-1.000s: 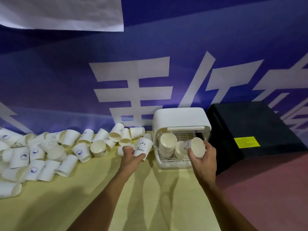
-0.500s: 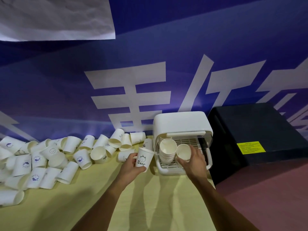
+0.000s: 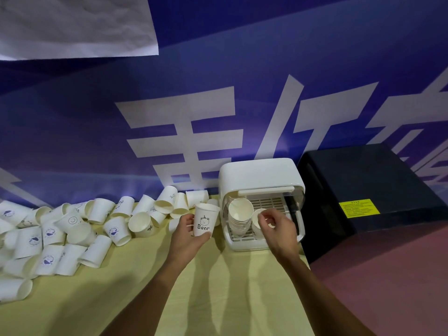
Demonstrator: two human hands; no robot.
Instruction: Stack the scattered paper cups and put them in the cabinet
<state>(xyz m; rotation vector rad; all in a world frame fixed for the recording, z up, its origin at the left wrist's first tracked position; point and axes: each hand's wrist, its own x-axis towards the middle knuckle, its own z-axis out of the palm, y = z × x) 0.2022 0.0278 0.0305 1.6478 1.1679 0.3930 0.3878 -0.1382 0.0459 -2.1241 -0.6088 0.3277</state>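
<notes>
My left hand [image 3: 188, 235] grips an upright white paper cup printed "Bear" [image 3: 205, 221], just left of the small white cabinet [image 3: 260, 175]. The cabinet's front is open. Inside it, on the left, stands a stack of cups [image 3: 240, 215]. My right hand [image 3: 278, 229] reaches into the opening and pinches the rim of a single cup [image 3: 256, 220] beside that stack. Several loose white cups [image 3: 80, 226] lie scattered over the left of the yellow table [image 3: 121, 299].
A black box [image 3: 368, 190] with a yellow label stands right of the cabinet. A blue banner with white characters hangs behind the table. The table's right edge runs just past the cabinet, with reddish floor beyond.
My right hand has carried its cup from in front of the cabinet into the opening, down beside the stack. My left hand has lifted the "Bear" cup upright toward the cabinet.
</notes>
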